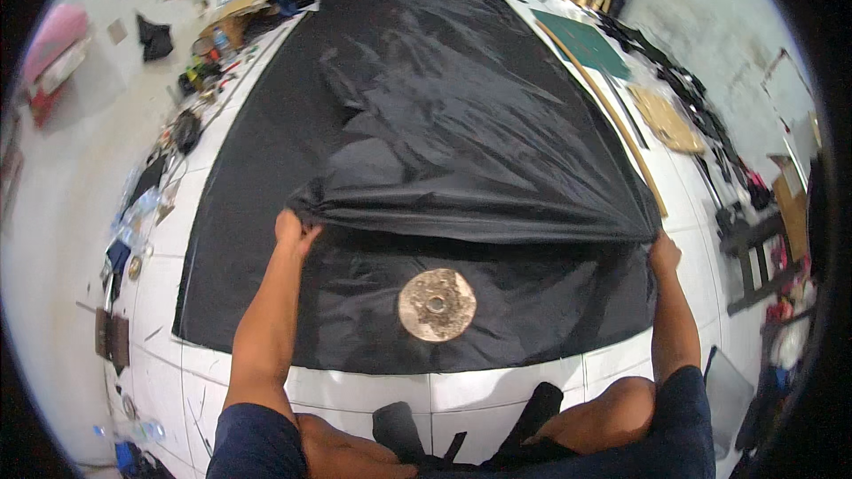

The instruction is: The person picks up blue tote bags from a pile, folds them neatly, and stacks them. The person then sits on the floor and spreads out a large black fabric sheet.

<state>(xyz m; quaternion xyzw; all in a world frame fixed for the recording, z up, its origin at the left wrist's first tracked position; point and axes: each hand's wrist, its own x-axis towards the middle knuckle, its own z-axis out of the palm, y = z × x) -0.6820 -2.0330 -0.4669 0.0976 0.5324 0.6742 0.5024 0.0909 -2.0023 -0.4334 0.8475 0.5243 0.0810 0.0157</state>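
A wide sheet of shiny black fabric (461,151) is stretched taut between my two hands, its near edge lifted in a long fold. My left hand (295,231) pinches one end of that edge, where the cloth bunches. At the other end my right hand (665,251) has its fingers closed on the fabric's corner. Underneath lies another layer of black fabric (355,328), spread over the floor. On this lower layer, between my forearms, rests a round, worn, greyish-tan disc (415,303) with a small hole in its middle.
White floor tiles (160,302) border the cloth. Along its right side lie a long wooden stick (612,111), a green mat (581,43) and a folded tan piece (666,120). Clutter with a clear bottle (220,38) lines the left wall. My bent knees are close to the near edge.
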